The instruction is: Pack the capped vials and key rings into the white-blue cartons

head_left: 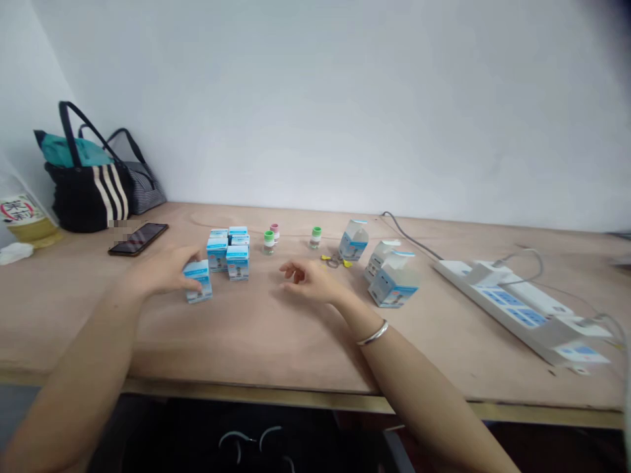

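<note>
My left hand [172, 272] is closed around a small blue-and-white carton [198, 289], which stands upright on the table. Right beside it is a tight group of several similar closed cartons [238, 264]. My right hand [308, 279] is over the middle of the table, fingers loosely curled, thumb apart, nothing between them. Behind it are two small jars with green lids [269, 242] [316, 238] and one with a pink lid [275, 231]. To its right lies a small yellow-tipped object [336, 261], its kind unclear, near cartons with open tops [353, 242] [393, 286].
A white power strip [513, 309] with plugs and cables lies at the right. At the left are a phone [139, 239], a black bag with white stripes [91, 197], a grey striped bag [145, 187] and a bottle of yellow liquid [29, 223]. A wall rises behind the table.
</note>
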Available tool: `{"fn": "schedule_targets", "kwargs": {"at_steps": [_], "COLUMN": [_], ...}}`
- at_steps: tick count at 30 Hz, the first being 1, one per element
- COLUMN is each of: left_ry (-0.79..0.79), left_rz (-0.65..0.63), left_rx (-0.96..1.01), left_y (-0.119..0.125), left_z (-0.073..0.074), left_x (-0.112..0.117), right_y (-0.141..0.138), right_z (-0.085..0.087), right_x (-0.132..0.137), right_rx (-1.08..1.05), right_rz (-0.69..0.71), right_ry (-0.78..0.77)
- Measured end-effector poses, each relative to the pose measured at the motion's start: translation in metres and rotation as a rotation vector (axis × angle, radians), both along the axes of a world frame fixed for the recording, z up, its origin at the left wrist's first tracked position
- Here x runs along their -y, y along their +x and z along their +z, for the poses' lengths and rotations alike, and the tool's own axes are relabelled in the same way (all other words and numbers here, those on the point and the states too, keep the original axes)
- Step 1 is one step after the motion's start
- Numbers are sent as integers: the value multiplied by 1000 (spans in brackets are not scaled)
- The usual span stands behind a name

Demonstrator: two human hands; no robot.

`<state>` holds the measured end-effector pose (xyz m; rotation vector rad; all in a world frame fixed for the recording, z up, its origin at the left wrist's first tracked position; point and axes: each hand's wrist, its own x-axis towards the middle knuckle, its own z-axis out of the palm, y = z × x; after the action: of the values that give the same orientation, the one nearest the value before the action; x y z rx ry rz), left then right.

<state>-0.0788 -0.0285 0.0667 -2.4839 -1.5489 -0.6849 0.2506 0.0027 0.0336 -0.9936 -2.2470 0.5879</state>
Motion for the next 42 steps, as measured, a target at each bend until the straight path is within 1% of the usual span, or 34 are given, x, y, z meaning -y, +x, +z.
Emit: {"fn": "schedule_targets", "kwargs": {"at_steps": [3, 5, 7, 9, 12, 13, 14, 15, 16, 18, 20, 21, 22, 24, 26, 28, 30, 33, 35, 37, 40, 42], "left_ry": [-129, -123, -91, -1, 204, 255, 282, 285, 264, 185, 133, 111, 92, 77, 105, 163, 215, 262, 276, 282, 271, 254], "left_rz": [35, 38, 42, 79, 133, 117, 74, 4, -86, -284, -418, -461, -492, -509, -480, -437, -407, -370, -346, -327, -309, -301], "left_rx": [-95, -83, -75, -75, -41, -19, 3, 12, -5, -97, -175, -202, -213, -183, -66, 107, 234, 265, 247, 239, 246, 258], "left_y": [-5, 0, 6, 12, 25, 32, 40, 49, 59, 80, 99, 107, 114, 123, 129, 131, 132, 135, 137, 139, 141, 141], "left_z": [-2, -2, -3, -3, 0, 0, -1, -2, -4, -11, -19, -24, -28, -35, -40, -43, -45, -46, -47, -49, -51, -53], "left_x": [-15, -21, -21, -17, -9, -7, -5, -3, -2, 0, 1, 0, -1, -4, -10, -15, -17, -17, -15, -14, -15, -17], "right_y": [-2, -3, -1, 4, 20, 27, 34, 42, 49, 60, 66, 67, 66, 60, 47, 29, 8, -20, -32, -36, -34, -29], "right_z": [-2, -4, -6, -6, -2, 1, 3, 5, 6, 7, 5, 4, 4, 6, 10, 13, 13, 9, 7, 6, 8, 10], "right_x": [-2, -3, -5, -12, -28, -34, -41, -47, -53, -61, -64, -64, -62, -56, -45, -30, -14, 8, 18, 24, 27, 26], "right_rx": [54, 73, 90, 80, 6, -13, -27, -30, -10, 32, 53, 53, 47, 16, -39, -102, -147, -119, -61, -11, -24, -73], "right_rz": [-82, -109, -151, -282, -586, -664, -733, -817, -864, -902, -884, -874, -864, -824, -728, -581, -428, -250, -180, -136, -86, -90], "right_ry": [70, 88, 120, 186, 281, 291, 294, 276, 227, 124, 79, 83, 107, 212, 346, 415, 399, 360, 331, 293, 245, 237]}}
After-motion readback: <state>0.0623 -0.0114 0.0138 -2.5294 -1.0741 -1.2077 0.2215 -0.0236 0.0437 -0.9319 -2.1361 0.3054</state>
